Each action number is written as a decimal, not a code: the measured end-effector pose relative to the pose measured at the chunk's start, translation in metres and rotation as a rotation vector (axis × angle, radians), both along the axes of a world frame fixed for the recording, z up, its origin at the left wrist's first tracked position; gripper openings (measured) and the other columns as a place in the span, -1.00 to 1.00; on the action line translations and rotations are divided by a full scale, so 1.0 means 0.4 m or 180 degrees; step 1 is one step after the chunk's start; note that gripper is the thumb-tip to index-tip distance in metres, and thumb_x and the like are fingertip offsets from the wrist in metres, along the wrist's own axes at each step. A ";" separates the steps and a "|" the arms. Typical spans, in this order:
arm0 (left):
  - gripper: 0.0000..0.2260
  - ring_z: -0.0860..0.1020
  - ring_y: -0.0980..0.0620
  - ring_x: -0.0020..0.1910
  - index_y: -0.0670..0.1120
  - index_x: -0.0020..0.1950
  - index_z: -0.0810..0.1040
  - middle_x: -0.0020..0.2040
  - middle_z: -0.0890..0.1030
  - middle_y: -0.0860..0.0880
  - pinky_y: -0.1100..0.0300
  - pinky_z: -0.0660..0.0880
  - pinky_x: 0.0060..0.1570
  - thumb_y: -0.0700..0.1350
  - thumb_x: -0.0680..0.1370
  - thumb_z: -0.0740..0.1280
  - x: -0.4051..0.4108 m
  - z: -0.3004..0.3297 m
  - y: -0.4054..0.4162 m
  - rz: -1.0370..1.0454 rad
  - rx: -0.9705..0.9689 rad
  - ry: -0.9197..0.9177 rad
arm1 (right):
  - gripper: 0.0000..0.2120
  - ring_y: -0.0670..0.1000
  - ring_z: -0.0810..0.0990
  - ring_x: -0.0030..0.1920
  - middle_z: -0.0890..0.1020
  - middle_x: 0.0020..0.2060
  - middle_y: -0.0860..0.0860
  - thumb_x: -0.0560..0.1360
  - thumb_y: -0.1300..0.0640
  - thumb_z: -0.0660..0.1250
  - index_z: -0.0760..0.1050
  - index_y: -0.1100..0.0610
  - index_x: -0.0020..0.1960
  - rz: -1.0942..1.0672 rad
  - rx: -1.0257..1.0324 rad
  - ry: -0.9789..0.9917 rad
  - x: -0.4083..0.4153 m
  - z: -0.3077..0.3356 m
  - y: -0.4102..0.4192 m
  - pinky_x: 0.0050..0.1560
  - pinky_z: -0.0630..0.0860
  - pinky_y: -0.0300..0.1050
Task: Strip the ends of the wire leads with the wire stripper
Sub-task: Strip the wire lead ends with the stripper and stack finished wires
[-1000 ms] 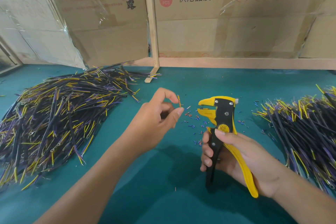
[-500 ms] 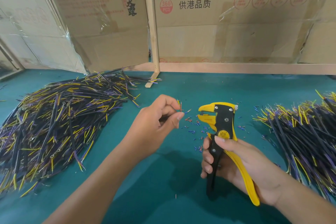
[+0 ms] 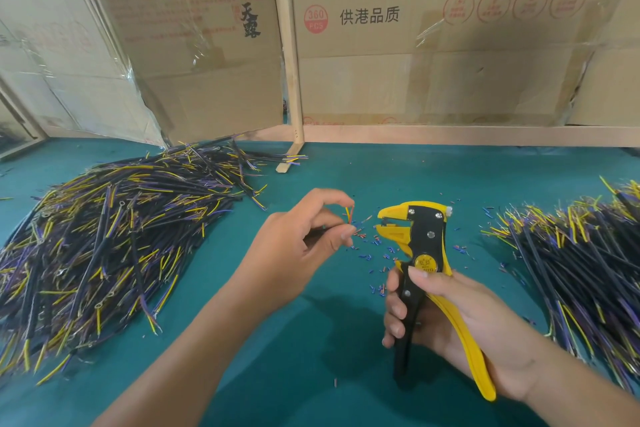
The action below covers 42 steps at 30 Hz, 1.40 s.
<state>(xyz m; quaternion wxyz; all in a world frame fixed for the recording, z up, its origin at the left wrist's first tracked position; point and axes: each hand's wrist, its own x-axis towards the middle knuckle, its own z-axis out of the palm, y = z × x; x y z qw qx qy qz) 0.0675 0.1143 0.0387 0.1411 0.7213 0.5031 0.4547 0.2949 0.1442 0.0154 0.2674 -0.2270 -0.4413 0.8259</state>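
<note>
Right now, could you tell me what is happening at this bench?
A person is stripping wire leads. The left hand pinches a lead's thin coloured wire ends just short of the wire stripper, held upright in the right hand with its jaws open. Nothing is in the jaws yet. Piles of leads lie on either side, with insulation scraps between.

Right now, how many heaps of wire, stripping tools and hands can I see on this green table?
Heaps of wire leads: 2, left heap, right heap
Wire stripper: 1
Hands: 2, left hand pinching a few wire ends, right hand gripping the stripper
Total: 5
</note>
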 end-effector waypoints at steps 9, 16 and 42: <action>-0.91 0.59 0.05 -0.17 0.16 0.07 0.53 -0.18 0.65 0.18 0.20 0.50 -0.15 0.00 0.58 0.33 0.005 -0.003 0.005 0.0170 0.0055 -0.0076 | -0.65 0.21 0.48 -0.26 0.46 -0.25 0.23 0.39 0.03 0.49 0.58 0.28 0.00 0.0008 -0.0032 0.0014 0.000 -0.001 0.000 -0.09 0.57 0.18; -0.86 0.51 0.14 -0.17 0.06 0.08 0.61 -0.14 0.58 0.15 0.45 0.33 -0.18 -0.16 0.62 0.31 0.003 -0.002 0.007 0.0198 0.0309 0.0281 | -0.66 0.21 0.48 -0.25 0.47 -0.24 0.23 0.41 0.02 0.47 0.58 0.28 0.01 0.0071 0.0113 0.0010 0.001 -0.001 -0.005 -0.08 0.56 0.19; -0.82 0.52 0.00 -0.22 -0.17 0.09 0.69 -0.19 0.62 -0.02 0.29 0.43 -0.16 -0.21 0.59 0.32 0.054 -0.005 -0.006 0.0659 0.0961 0.0818 | -0.65 0.21 0.47 -0.25 0.46 -0.26 0.23 0.40 0.02 0.48 0.56 0.30 -0.01 0.0136 0.0178 0.0027 -0.002 -0.002 -0.018 -0.09 0.54 0.19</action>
